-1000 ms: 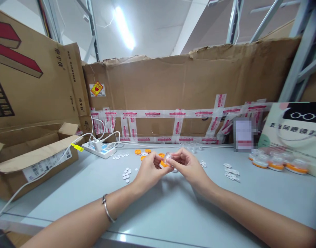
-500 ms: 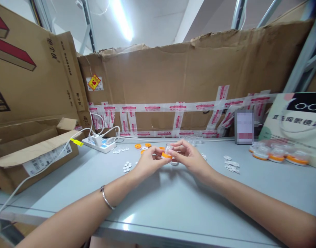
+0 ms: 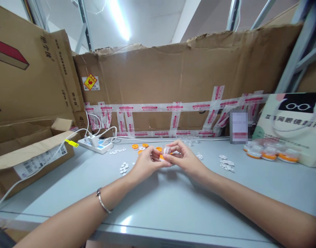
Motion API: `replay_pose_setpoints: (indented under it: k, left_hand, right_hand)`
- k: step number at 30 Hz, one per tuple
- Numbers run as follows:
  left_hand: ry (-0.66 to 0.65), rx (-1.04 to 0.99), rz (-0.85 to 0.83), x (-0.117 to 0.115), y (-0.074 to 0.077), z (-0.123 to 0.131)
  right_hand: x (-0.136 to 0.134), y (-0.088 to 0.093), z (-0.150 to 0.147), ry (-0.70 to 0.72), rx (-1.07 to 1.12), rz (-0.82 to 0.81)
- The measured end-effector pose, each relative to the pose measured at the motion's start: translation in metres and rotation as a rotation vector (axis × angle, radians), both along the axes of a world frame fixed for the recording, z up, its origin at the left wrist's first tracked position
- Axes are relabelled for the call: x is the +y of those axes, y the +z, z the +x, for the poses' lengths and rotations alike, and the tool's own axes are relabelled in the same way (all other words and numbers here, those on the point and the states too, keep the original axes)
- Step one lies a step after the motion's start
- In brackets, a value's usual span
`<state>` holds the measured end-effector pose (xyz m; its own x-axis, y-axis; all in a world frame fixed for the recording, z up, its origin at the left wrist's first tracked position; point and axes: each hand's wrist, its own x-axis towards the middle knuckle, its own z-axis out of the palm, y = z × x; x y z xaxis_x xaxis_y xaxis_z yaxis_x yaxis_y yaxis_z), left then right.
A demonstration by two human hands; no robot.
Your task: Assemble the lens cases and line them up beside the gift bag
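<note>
Above the middle of the grey table (image 3: 158,203), both hands close round a small clear-topped case with an orange and white base (image 3: 166,151). My left hand (image 3: 147,163) grips its base from the left, and my right hand (image 3: 185,156) pinches it from the right. Orange rings (image 3: 135,146) lie behind my left hand. Small white discs (image 3: 124,167) sit left of it, with flat clear-white pieces (image 3: 117,151) farther back. White flat parts (image 3: 226,163) lie right of my right hand. Clear domes (image 3: 191,140) stand at the back.
Several finished-looking orange and clear cases (image 3: 269,153) stand at the right by a paper bag (image 3: 297,137). A phone-like screen (image 3: 239,126) leans at the back. On the left are a power strip (image 3: 98,146) with white cables and an open cardboard box (image 3: 41,151).
The view has shifted slightly, so the surroundings appear farther left. The held case is tilted a little differently between the fingers. Both hands keep their hold.
</note>
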<state>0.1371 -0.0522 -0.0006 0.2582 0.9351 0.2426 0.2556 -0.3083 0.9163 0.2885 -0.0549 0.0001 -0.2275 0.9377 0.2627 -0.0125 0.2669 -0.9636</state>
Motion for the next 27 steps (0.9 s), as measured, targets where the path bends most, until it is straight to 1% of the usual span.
replay_pose_setpoints:
  k: [1,3,5,7,8,10,12,14,16,19,23,25,27]
  left_hand:
    - [-0.018,-0.006,-0.007,0.000,0.000,0.000]
    - [-0.013,0.005,-0.009,0.000,0.002,-0.001]
    - [0.021,0.032,0.001,-0.001,0.005,-0.003]
    - [0.034,0.053,0.007,-0.002,0.009,-0.005]
    - [0.036,0.060,0.010,-0.002,0.011,-0.005]
    - [0.035,0.074,0.019,-0.003,0.014,-0.007]
    - [0.028,0.086,0.024,-0.003,0.015,-0.007]
    - [0.017,0.091,0.034,-0.003,0.015,-0.007]
    - [0.005,0.092,0.064,-0.001,0.015,-0.007]
    - [0.032,0.099,0.132,0.006,0.017,-0.015]
    - [0.156,0.128,0.265,0.024,0.031,-0.039]
    - [0.242,0.247,0.319,0.034,0.038,-0.055]
    - [0.283,0.443,0.341,0.042,0.042,-0.069]
  right_hand:
    - [0.002,0.002,0.002,-0.018,-0.004,0.002]
    - [0.011,0.008,0.013,-0.092,-0.011,0.020]
    - [0.025,0.013,0.036,-0.223,-0.043,0.080]
    - [0.044,0.017,0.072,-0.404,-0.186,0.157]
    - [0.053,0.017,0.094,-0.523,-0.292,0.194]
    - [0.069,0.014,0.138,-0.768,-0.572,0.206]
    - [0.080,0.007,0.174,-0.871,-0.641,0.169]
    - [0.086,-0.001,0.197,-0.920,-0.731,0.137]
    - [0.089,-0.009,0.207,-0.931,-0.822,0.117]
    - [0.092,-0.018,0.209,-0.909,-0.932,0.102]
    - [0.096,-0.023,0.210,-0.925,-1.068,0.065]
    - [0.097,-0.024,0.213,-0.954,-1.129,0.041]
    - [0.096,-0.025,0.215,-0.984,-1.183,0.026]
